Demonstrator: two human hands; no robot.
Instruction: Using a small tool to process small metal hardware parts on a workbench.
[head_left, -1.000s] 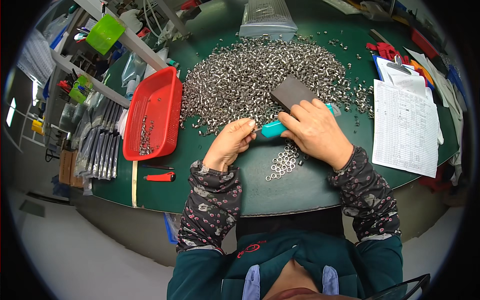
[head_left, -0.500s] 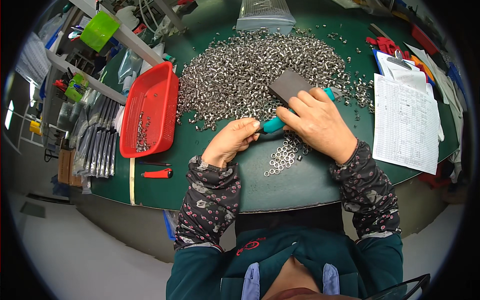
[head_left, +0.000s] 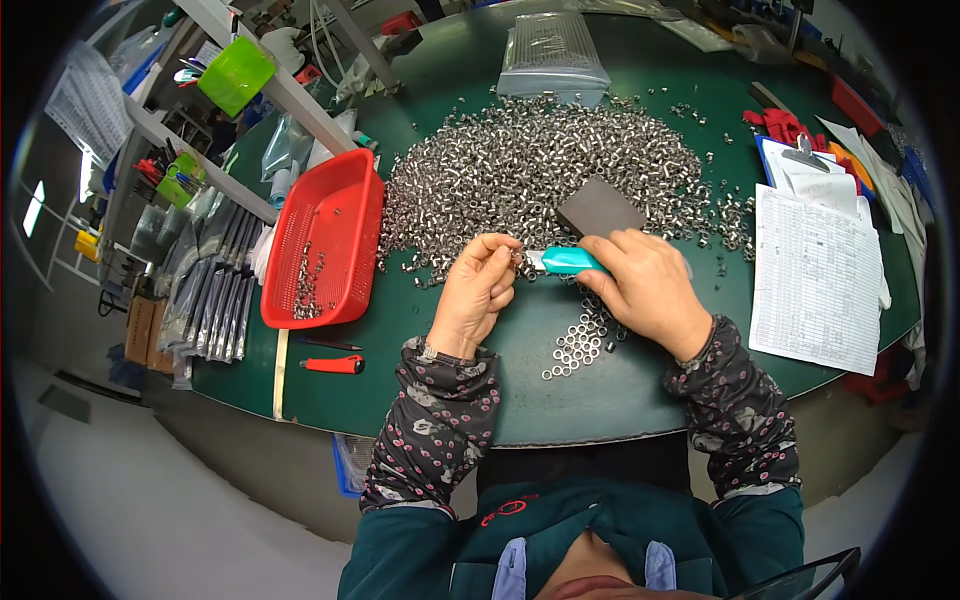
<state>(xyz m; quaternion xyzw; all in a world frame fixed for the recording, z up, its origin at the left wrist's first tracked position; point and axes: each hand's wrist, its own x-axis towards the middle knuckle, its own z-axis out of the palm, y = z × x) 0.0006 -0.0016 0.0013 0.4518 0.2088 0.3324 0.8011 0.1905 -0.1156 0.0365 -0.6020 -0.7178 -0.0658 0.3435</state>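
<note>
My right hand [head_left: 650,285] is wrapped round a teal-handled utility knife [head_left: 570,261], its pale blade end pointing left. My left hand [head_left: 476,295] pinches a small metal ring [head_left: 517,257] at the fingertips, right by the blade end; the fingers partly hide the ring. Just beyond my right hand, a dark grey rectangular block [head_left: 601,208] rests against a broad pile of small shiny metal rings [head_left: 500,160]. Nearer to me, between my hands, a small group of rings [head_left: 575,350] lies flat on the green table [head_left: 540,410].
To the left stands a red perforated basket [head_left: 330,230] with some rings inside. A red cutter [head_left: 333,364] lies in front of it. Printed sheets [head_left: 815,280] on a clipboard are at the right. A bag of clear tubes [head_left: 553,50] sits beyond the pile.
The knife has turned to lie nearly level, and its pale blade end now shows beside my left fingertips. My left hand has tilted more upright. The whole view has shifted slightly.
</note>
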